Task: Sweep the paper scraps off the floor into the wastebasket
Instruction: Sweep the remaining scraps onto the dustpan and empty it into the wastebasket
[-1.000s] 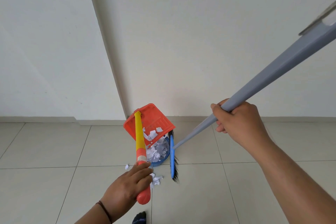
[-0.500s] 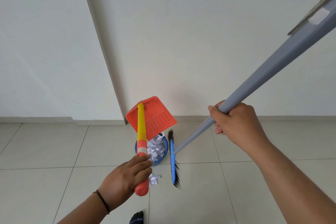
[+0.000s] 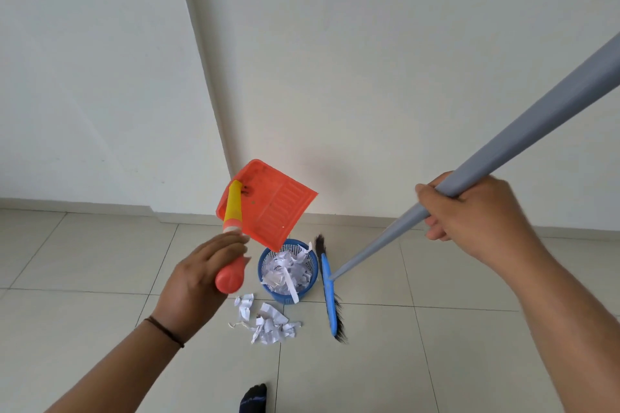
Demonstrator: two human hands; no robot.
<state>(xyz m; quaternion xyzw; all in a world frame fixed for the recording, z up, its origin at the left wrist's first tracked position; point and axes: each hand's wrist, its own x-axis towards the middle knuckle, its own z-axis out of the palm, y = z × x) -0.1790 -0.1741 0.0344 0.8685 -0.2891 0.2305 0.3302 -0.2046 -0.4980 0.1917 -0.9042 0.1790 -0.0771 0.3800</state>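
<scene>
On the tiled floor, at the foot of a white wall:

1. Wastebasket point(image 3: 288, 279): blue mesh, upright, filled with white paper pieces, one strip hanging over its near rim.
2. Paper scraps point(image 3: 268, 323): a loose white cluster on the floor point(image 3: 84, 278) just in front of the wastebasket (outside it).
3. Dustpan point(image 3: 268, 204): orange-red pan with a yellow and orange handle, raised above the floor and tilted, its lower corner over the wastebasket's far rim.
4. Left hand point(image 3: 198, 278): wrapped around the dustpan handle near its rounded end; a dark band sits on the wrist.
5. Broom point(image 3: 328, 292): blue head with dark bristles, resting on the floor just right of the wastebasket, grey pole rising to the upper right.
6. Right hand point(image 3: 469, 214): closed around the grey pole.
7. Dark sock toe point(image 3: 254, 397): at the bottom edge.
</scene>
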